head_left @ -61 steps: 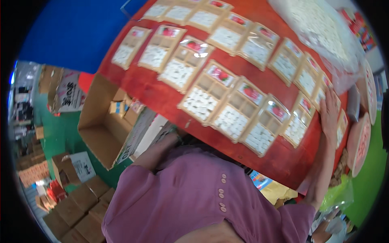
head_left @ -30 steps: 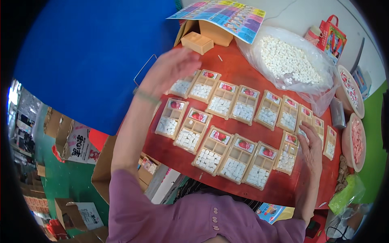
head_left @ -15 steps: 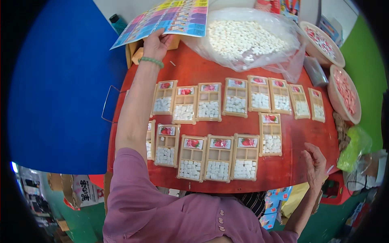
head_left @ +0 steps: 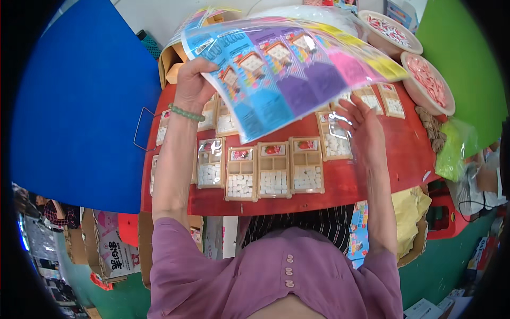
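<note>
My left hand (head_left: pixel 194 85), a green bead bracelet at its wrist, pinches the left edge of a large glossy printed sheet (head_left: pixel 313 87) in blue, purple, pink and yellow blocks. The sheet hangs tilted over the table and hides part of the far row. At its lower right edge, my right hand (head_left: pixel 365 127) is raised with fingers apart; it is not seen gripping the sheet. Below, in the near row, stand several beige compartment trays (head_left: pixel 257 173) with white pellets in the large section and a strawberry picture card at the top.
On the red table (head_left: pixel 366 183), a clear bag (head_left: pixel 319 15) stands at the back, largely covered. Two bowls hold red-and-white pieces (head_left: pixel 388 31) and pink pieces (head_left: pixel 427 82). Rope (head_left: pixel 431 129) and a yellow-green bag (head_left: pixel 456 149) lie on the right. A blue panel (head_left: pixel 79 106) borders the left.
The sheet has come from the back toward me and now spreads over the trays. My right hand has risen from the table's right front to the sheet's edge. The view has shifted.
</note>
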Motion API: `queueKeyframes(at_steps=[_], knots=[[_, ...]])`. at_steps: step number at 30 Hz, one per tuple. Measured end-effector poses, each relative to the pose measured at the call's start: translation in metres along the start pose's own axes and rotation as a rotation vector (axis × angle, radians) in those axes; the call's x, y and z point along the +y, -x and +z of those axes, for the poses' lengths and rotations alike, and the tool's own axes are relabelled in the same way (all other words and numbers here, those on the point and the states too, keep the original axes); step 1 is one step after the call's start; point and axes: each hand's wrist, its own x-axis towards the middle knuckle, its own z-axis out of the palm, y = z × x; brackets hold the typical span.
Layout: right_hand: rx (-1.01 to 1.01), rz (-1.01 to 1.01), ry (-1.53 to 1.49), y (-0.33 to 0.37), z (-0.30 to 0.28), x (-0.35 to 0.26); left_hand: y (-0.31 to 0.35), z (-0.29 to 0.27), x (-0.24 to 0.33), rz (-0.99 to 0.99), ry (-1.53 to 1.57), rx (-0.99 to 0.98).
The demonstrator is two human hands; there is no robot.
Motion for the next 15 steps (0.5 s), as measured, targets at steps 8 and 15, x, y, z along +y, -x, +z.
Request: queueKeyframes(at_steps=[8, 15], knots=[[0.139, -0.123, -0.765, 0.038, -0.033, -0.045, 0.039, 0.043, -0.013, -0.104, -0.342, -0.046], [0.063, 0.007, -0.378, 0.098, -0.121, -0.051, 0.073, 0.081, -0.043, -0.381, -0.57, -0.163]])
